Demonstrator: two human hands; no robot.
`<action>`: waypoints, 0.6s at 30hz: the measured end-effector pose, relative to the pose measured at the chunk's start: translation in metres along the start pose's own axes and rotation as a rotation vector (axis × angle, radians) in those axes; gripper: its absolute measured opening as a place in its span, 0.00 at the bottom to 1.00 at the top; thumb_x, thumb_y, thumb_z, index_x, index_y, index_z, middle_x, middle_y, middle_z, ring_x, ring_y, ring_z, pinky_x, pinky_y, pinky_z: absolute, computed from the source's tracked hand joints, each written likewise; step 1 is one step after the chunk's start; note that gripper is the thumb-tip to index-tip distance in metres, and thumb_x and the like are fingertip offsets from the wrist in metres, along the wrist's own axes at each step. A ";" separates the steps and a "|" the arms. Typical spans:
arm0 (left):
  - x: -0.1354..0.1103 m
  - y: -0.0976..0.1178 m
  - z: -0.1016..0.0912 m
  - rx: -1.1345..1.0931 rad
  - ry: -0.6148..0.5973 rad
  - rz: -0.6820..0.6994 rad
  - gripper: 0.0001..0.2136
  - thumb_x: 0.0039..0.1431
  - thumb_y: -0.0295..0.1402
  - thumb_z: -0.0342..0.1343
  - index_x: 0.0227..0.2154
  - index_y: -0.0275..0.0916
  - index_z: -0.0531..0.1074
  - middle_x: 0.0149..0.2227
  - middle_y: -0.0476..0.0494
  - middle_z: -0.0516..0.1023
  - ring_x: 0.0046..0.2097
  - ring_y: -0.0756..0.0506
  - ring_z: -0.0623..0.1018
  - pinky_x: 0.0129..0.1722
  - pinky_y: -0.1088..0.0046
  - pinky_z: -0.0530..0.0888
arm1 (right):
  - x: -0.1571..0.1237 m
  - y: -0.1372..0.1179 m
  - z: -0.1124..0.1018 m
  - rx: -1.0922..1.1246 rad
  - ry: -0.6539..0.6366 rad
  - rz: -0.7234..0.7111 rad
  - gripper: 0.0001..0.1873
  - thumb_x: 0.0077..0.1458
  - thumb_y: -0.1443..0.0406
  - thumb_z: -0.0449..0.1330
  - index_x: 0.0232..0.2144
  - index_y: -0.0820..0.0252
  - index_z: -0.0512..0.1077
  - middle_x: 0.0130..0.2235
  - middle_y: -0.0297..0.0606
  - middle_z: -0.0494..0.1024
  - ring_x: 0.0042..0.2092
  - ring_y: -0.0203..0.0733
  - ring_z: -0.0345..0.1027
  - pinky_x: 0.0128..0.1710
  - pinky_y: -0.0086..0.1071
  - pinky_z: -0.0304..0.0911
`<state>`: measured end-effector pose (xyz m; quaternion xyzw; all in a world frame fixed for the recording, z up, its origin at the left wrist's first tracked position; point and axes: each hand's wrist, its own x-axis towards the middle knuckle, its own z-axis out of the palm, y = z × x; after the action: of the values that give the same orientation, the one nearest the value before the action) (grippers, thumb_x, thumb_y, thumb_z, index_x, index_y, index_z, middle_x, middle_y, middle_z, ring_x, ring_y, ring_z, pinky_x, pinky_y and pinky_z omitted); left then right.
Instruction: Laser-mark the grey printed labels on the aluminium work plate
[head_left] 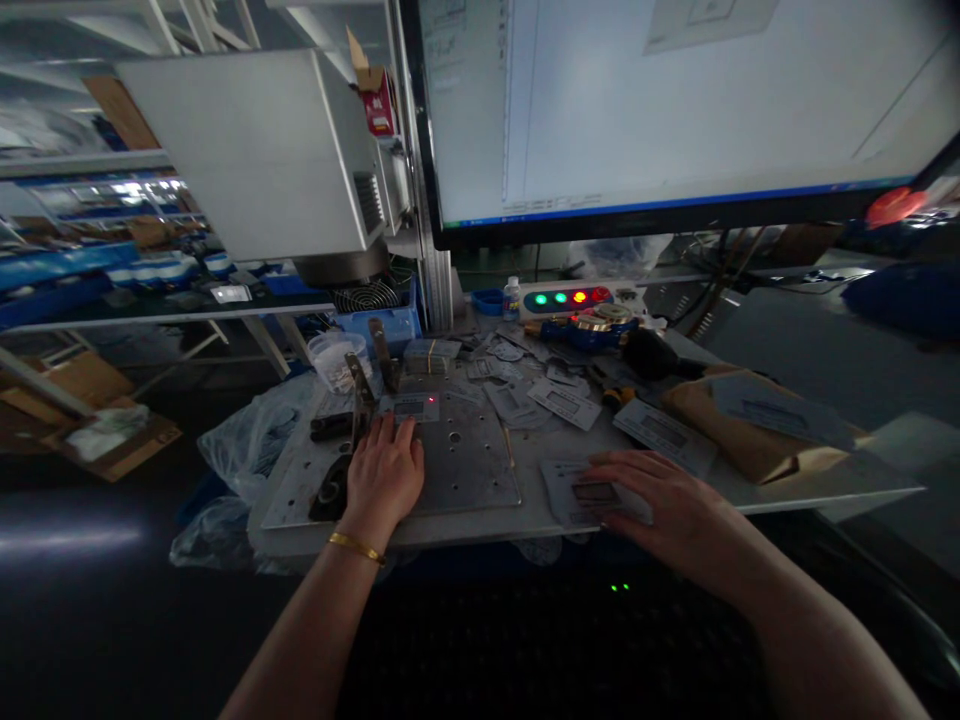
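My left hand (382,472) lies flat on a drilled metal plate (465,455), fingers stretched toward a small label card (411,407) that sits under a red laser dot (431,399). A gold bangle is on that wrist. My right hand (660,495) rests palm down, fingers spread, on a stack of label cards (581,492) at the table's front edge. More cards (564,402) are scattered behind it.
A laser marking head (255,150) hangs above the plate. A large monitor (675,110) fills the upper right. A control box with green and red lights (568,297), a blue water meter (592,327), a brown envelope (742,425) and plastic bags (251,440) crowd the table.
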<state>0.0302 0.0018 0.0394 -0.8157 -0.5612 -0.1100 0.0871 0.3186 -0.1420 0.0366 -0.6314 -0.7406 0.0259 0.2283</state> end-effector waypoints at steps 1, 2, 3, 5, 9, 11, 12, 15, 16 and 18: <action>0.000 0.000 0.000 -0.004 0.001 0.005 0.18 0.64 0.32 0.42 0.53 0.36 0.67 0.59 0.31 0.68 0.60 0.37 0.67 0.57 0.56 0.68 | -0.001 0.000 0.000 -0.012 -0.005 0.010 0.18 0.49 0.69 0.59 0.44 0.53 0.73 0.49 0.39 0.75 0.52 0.48 0.68 0.53 0.47 0.66; 0.001 0.000 0.000 -0.008 0.001 0.009 0.18 0.64 0.32 0.42 0.53 0.35 0.67 0.59 0.31 0.68 0.60 0.36 0.67 0.58 0.56 0.68 | -0.002 0.000 0.000 -0.020 -0.015 0.020 0.19 0.49 0.69 0.59 0.45 0.53 0.72 0.51 0.39 0.74 0.53 0.48 0.67 0.53 0.48 0.66; 0.001 -0.001 0.000 -0.009 -0.001 0.009 0.18 0.64 0.32 0.42 0.53 0.35 0.67 0.59 0.30 0.68 0.61 0.36 0.67 0.58 0.55 0.67 | -0.002 -0.001 -0.001 -0.025 -0.034 0.028 0.19 0.49 0.70 0.59 0.45 0.53 0.72 0.52 0.40 0.73 0.54 0.49 0.66 0.54 0.48 0.65; 0.002 -0.001 0.000 -0.008 -0.011 0.007 0.18 0.64 0.32 0.41 0.53 0.34 0.67 0.59 0.30 0.67 0.61 0.35 0.66 0.58 0.55 0.67 | 0.000 -0.005 -0.002 -0.028 -0.088 0.042 0.19 0.49 0.71 0.59 0.45 0.54 0.72 0.52 0.41 0.72 0.54 0.49 0.66 0.53 0.48 0.66; 0.002 -0.001 0.001 0.013 -0.020 0.005 0.19 0.64 0.32 0.41 0.54 0.35 0.66 0.59 0.31 0.67 0.61 0.35 0.66 0.58 0.56 0.66 | 0.003 -0.011 -0.006 -0.032 -0.173 0.061 0.18 0.48 0.74 0.58 0.42 0.56 0.73 0.51 0.42 0.73 0.53 0.49 0.67 0.52 0.47 0.66; 0.002 0.000 0.001 0.026 -0.014 0.005 0.19 0.64 0.32 0.41 0.54 0.35 0.66 0.59 0.31 0.67 0.61 0.35 0.66 0.58 0.57 0.67 | 0.003 -0.012 -0.006 -0.041 -0.185 0.061 0.18 0.49 0.74 0.58 0.42 0.56 0.73 0.52 0.42 0.73 0.53 0.49 0.68 0.52 0.47 0.67; 0.001 0.000 0.001 0.029 -0.012 0.005 0.19 0.64 0.32 0.41 0.54 0.35 0.66 0.59 0.31 0.67 0.61 0.36 0.67 0.58 0.57 0.67 | 0.002 -0.011 -0.006 -0.048 -0.182 0.057 0.18 0.49 0.74 0.58 0.43 0.56 0.73 0.52 0.43 0.73 0.53 0.50 0.68 0.52 0.47 0.67; 0.001 0.000 0.001 0.030 -0.005 0.004 0.18 0.64 0.32 0.41 0.53 0.35 0.67 0.59 0.32 0.68 0.60 0.36 0.68 0.58 0.57 0.68 | 0.000 -0.009 -0.004 -0.060 -0.168 0.031 0.18 0.51 0.73 0.58 0.44 0.56 0.74 0.53 0.44 0.73 0.53 0.50 0.69 0.52 0.47 0.68; 0.001 0.000 0.001 0.028 -0.003 0.006 0.18 0.64 0.32 0.42 0.53 0.36 0.67 0.58 0.32 0.68 0.60 0.37 0.68 0.58 0.58 0.68 | 0.000 -0.008 -0.004 -0.061 -0.161 0.019 0.17 0.52 0.72 0.57 0.45 0.56 0.74 0.53 0.44 0.74 0.52 0.50 0.69 0.52 0.47 0.68; 0.001 -0.001 0.001 0.027 0.003 0.009 0.18 0.64 0.32 0.42 0.53 0.36 0.67 0.58 0.32 0.68 0.60 0.37 0.67 0.58 0.58 0.67 | -0.001 -0.006 -0.003 -0.059 -0.145 -0.008 0.16 0.55 0.71 0.56 0.45 0.55 0.75 0.52 0.44 0.75 0.52 0.49 0.70 0.51 0.45 0.69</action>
<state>0.0301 0.0031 0.0389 -0.8169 -0.5587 -0.1033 0.0995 0.3143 -0.1453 0.0410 -0.6315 -0.7581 0.0486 0.1555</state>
